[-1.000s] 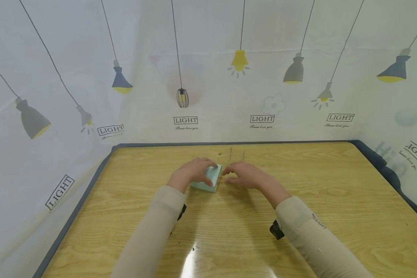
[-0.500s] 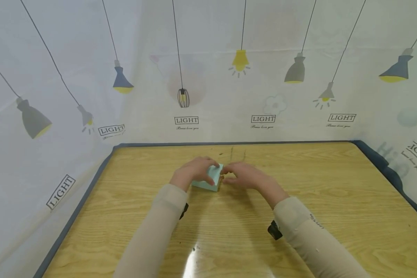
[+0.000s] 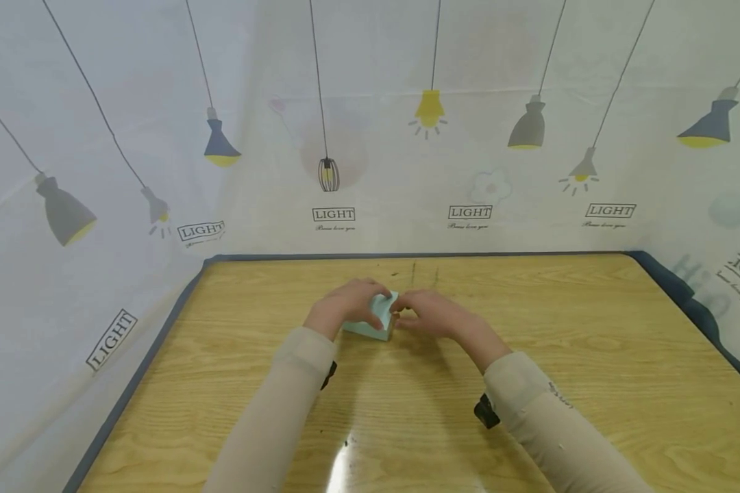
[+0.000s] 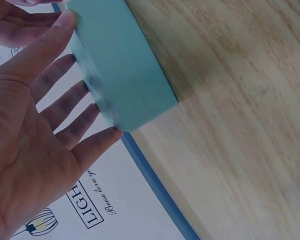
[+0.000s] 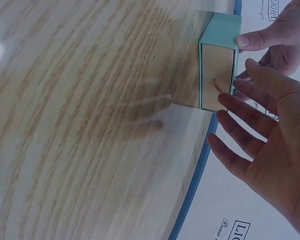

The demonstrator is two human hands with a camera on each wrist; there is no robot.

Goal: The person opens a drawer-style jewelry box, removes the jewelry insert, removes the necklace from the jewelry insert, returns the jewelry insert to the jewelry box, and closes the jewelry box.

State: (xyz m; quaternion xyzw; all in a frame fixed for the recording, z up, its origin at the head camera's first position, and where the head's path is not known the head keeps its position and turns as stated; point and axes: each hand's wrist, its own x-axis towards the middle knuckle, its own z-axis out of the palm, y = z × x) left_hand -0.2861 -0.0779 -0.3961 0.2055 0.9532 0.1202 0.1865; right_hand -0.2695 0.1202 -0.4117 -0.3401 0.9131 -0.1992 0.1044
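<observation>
Right hand (image 3: 434, 313) has closed in on the box's right end since the 1st frame; left hand (image 3: 348, 302) and box look to hold their place, the small overall drift matching a camera shift. We put the pale mint-green, rectangular box, probably card, (image 3: 368, 330) flat on the wood-grain worktop (image 3: 543, 308), between the 2 hands. Left hand holds it from above, thumb at the near edge and fingers along the far edge. Right hand grips nothing we can see: fingers parted, loosely bent, 1 fingertip at the thin curved pinkish tab (image 5: 216, 84) on the flat tan end panel (image 5: 217, 62). Touching or just short, we can't tell.

Step in hand, our read: steadying the box while going for the tab. Next move calls for a thumb-and-finger pinch on the tab, left hand kept firm, then probably a straight pull to the right; a skewed pull could twist the box.

Room: we see broad wood to the right of the box and toward the person. Behind it, a narrower band runs to the dark blue border strip (image 3: 284, 257) below the white lamp-printed wall sheet (image 3: 395, 171). Left edge is well apart.
</observation>
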